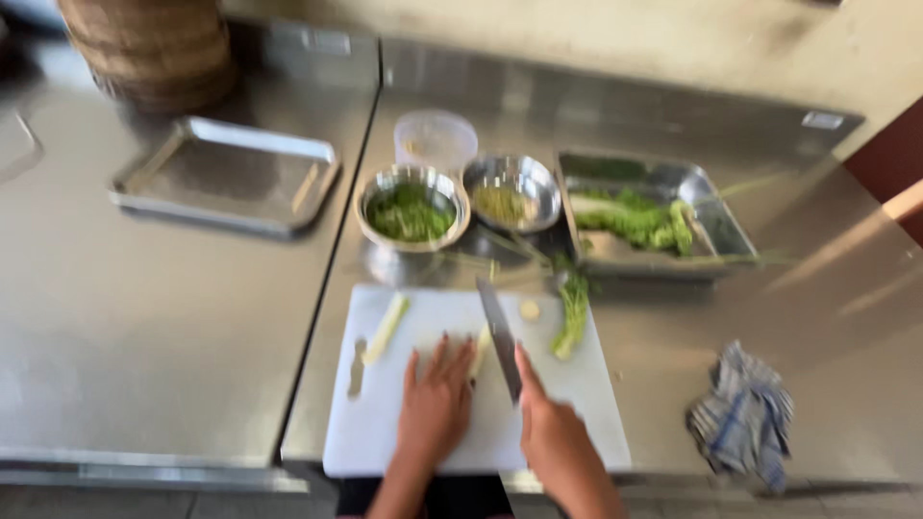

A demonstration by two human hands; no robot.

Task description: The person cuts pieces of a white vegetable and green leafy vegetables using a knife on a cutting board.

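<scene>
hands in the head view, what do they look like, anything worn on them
Both are bare: the left hand and right hand show no gloves, and no sleeves cover the forearms in view. The picture is too blurred to tell rings or a watch.

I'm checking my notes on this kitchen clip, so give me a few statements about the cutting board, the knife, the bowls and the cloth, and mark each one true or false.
1. The right hand holds a knife over the white cutting board. True.
2. The left hand lies flat on a pale stalk piece beside the blade. True.
3. The round metal bowl behind the board is empty. False: it holds chopped greens.
4. The checked cloth lies left of the board. False: it lies right of it, on the steel counter.
5. The rectangular metal tray at the right holds leafy greens. True.
6. The flat tray at the left is piled with greens. False: it looks nearly bare.
</scene>
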